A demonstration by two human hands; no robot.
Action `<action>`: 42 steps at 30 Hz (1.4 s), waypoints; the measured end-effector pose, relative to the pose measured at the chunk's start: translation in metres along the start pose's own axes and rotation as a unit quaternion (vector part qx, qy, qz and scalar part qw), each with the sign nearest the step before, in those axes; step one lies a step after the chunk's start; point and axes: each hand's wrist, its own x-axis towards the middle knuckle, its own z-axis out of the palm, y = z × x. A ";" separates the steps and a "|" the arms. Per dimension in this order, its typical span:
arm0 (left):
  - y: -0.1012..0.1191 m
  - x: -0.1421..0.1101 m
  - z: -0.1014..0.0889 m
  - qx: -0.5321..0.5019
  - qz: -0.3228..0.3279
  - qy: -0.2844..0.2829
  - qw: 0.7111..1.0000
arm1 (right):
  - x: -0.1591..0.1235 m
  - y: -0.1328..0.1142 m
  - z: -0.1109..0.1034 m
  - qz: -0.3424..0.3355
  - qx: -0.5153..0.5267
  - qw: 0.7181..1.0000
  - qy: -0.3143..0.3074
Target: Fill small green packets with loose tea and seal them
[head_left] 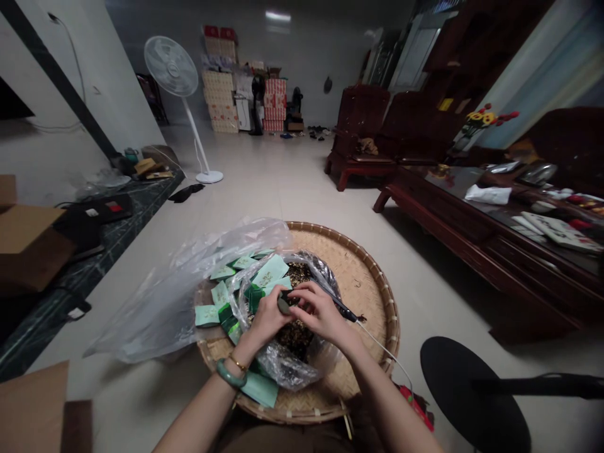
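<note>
Over an open clear plastic bag (287,374) of dark and pale dried bits (296,343), my two hands meet. My left hand (270,313), with a green bangle on its wrist, is closed around a small dark olive object (284,304) whose kind I cannot make out. My right hand (321,309) has its fingers curled against the same spot; what they pinch is hidden. Several light green packets (272,270) lie to the left of the bag's mouth. A black stick-shaped tool (346,310) with a white cord rests just right of my right hand.
Everything sits on a round woven bamboo tray (368,270). A large clear plastic sheet (165,314) hangs over its left side. A black round base (472,390) stands at right, a dark wooden table (438,220) beyond. A white fan (207,176) and cardboard box (33,239) are left.
</note>
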 end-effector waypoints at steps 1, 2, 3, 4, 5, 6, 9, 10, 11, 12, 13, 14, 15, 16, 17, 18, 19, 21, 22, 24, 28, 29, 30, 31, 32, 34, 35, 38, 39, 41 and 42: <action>0.001 0.000 -0.001 0.000 -0.008 0.000 1.000 | 0.000 0.001 -0.002 -0.014 -0.020 1.000 -0.019; 0.003 0.001 -0.003 0.000 -0.017 -0.001 1.000 | -0.001 0.002 -0.004 -0.026 -0.044 0.998 -0.037; 0.004 0.001 -0.004 0.000 -0.024 -0.006 1.000 | -0.001 0.004 -0.006 -0.036 -0.066 0.996 -0.050; 0.004 0.002 -0.006 0.000 -0.028 -0.014 1.000 | -0.001 0.007 -0.009 -0.043 -0.084 0.994 -0.054; 0.004 0.003 -0.008 0.000 -0.028 -0.025 0.999 | 0.000 0.009 -0.011 -0.047 -0.096 0.993 -0.050; 0.003 0.004 -0.010 0.000 -0.023 -0.039 0.999 | 0.000 0.012 -0.013 -0.050 -0.101 0.993 -0.040; -0.005 0.006 -0.018 -0.008 -0.002 -0.107 0.994 | -0.001 0.013 -0.021 -0.067 -0.104 0.992 -0.034; -0.009 0.007 -0.020 -0.011 0.001 -0.129 0.992 | -0.001 0.012 -0.025 -0.073 -0.113 0.990 -0.041; -0.012 0.008 -0.022 -0.012 0.003 -0.146 0.989 | -0.002 0.010 -0.029 -0.078 -0.126 0.988 -0.051; -0.014 0.009 -0.024 -0.013 0.003 -0.159 0.987 | -0.002 0.007 -0.033 -0.081 -0.140 0.985 -0.061; -0.015 0.010 -0.026 -0.013 0.002 -0.165 0.986 | -0.002 0.004 -0.037 -0.081 -0.152 0.983 -0.068; -0.015 0.011 -0.027 -0.013 0.003 -0.167 0.986 | -0.002 0.001 -0.041 -0.080 -0.157 0.982 -0.072; -0.013 0.012 -0.027 -0.014 0.006 -0.164 0.986 | -0.001 -0.002 -0.043 -0.080 -0.158 0.982 -0.073; -0.010 0.013 -0.027 -0.016 0.009 -0.158 0.987 | -0.001 -0.005 -0.044 -0.080 -0.156 0.982 -0.073; -0.007 0.014 -0.027 -0.017 0.013 -0.151 0.988 | 0.000 -0.008 -0.044 -0.080 -0.156 0.982 -0.075; -0.003 0.015 -0.025 -0.020 0.018 -0.145 0.989 | 0.000 -0.011 -0.044 -0.082 -0.159 0.981 -0.078; 0.000 0.015 -0.024 -0.025 0.023 -0.141 0.989 | 0.001 -0.013 -0.043 -0.085 -0.165 0.979 -0.083; 0.005 0.015 -0.020 -0.037 0.034 -0.142 0.989 | 0.001 -0.017 -0.040 -0.091 -0.177 0.975 -0.096; 0.007 0.015 -0.019 -0.043 0.041 -0.145 0.988 | 0.001 -0.018 -0.039 -0.092 -0.183 0.973 -0.102; 0.007 0.015 -0.016 -0.046 0.060 -0.140 0.987 | 0.001 -0.021 -0.038 -0.090 -0.206 0.968 -0.107; 0.004 0.015 -0.015 -0.023 0.098 -0.111 0.989 | 0.002 -0.027 -0.037 -0.062 -0.301 0.941 -0.138; 0.004 0.014 -0.015 -0.019 0.106 -0.113 0.988 | 0.003 -0.029 -0.036 -0.053 -0.323 0.933 -0.153; 0.004 0.014 -0.015 -0.015 0.114 -0.117 0.986 | 0.004 -0.030 -0.035 -0.045 -0.338 0.925 -0.167; 0.004 0.013 -0.016 -0.012 0.120 -0.122 0.985 | 0.005 -0.030 -0.033 -0.037 -0.348 0.920 -0.179; 0.004 0.013 -0.016 -0.008 0.125 -0.124 0.984 | 0.005 -0.031 -0.032 -0.029 -0.352 0.917 -0.187; 0.004 0.012 -0.016 0.006 0.129 -0.122 0.984 | 0.005 -0.030 -0.028 -0.018 -0.344 0.920 -0.189; 0.004 0.011 -0.016 0.013 0.128 -0.118 0.985 | 0.005 -0.029 -0.027 -0.013 -0.338 0.923 -0.185; 0.005 0.010 -0.015 0.021 0.121 -0.108 0.987 | 0.005 -0.026 -0.022 -0.001 -0.334 0.927 -0.173; 0.006 0.009 -0.015 0.020 0.119 -0.107 0.987 | 0.005 -0.025 -0.021 0.003 -0.335 0.926 -0.175; 0.009 0.008 -0.013 0.015 0.116 -0.110 0.987 | 0.005 -0.025 -0.019 0.010 -0.333 0.925 -0.183; 0.010 0.008 -0.011 0.012 0.115 -0.111 0.987 | 0.006 -0.025 -0.019 0.014 -0.330 0.925 -0.186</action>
